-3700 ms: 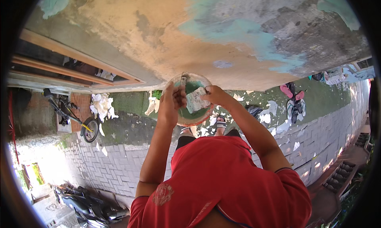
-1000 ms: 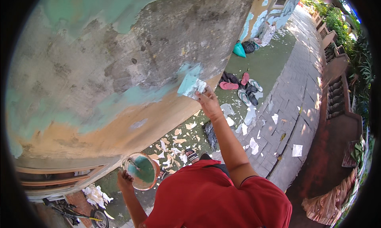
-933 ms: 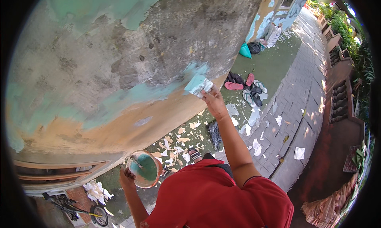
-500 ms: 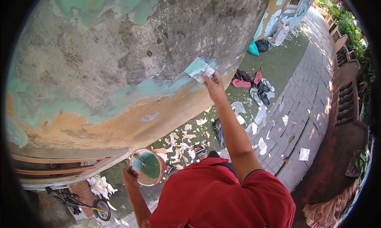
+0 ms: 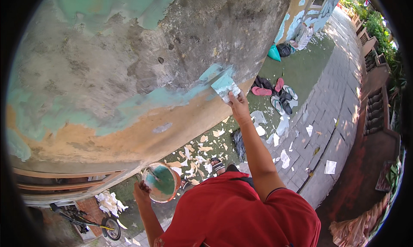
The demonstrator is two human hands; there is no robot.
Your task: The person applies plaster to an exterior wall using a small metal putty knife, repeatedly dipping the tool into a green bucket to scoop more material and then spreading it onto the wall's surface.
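Observation:
My right hand (image 5: 239, 107) is closed on a flat, square putty spreader (image 5: 224, 86), pale blue and smeared with white. The spreader is at the wall (image 5: 112, 62), beside a fresh light-blue smear (image 5: 210, 72) along the lower edge of bare grey plaster; whether it touches the wall I cannot tell. Low on the left, my left hand (image 5: 142, 191) grips the side of a round bucket (image 5: 177, 181) with an orange-brown, whitish-stained rim. Green-teal putty (image 5: 165, 183) lies inside it. The fingers of the left hand are partly hidden.
Sandals (image 5: 282, 98) in a group lie on the ground right of the wall. Peeled paint flakes (image 5: 198, 159) litter the ground near my feet. Bags (image 5: 275, 52) lean farther off. A paved path (image 5: 318, 118) runs along the right, and a bicycle (image 5: 109, 227) is at lower left.
My right hand and the spreader have moved right and slightly down. A light-blue smear shows on the wall where the spreader was. The left hand and the bucket have barely moved.

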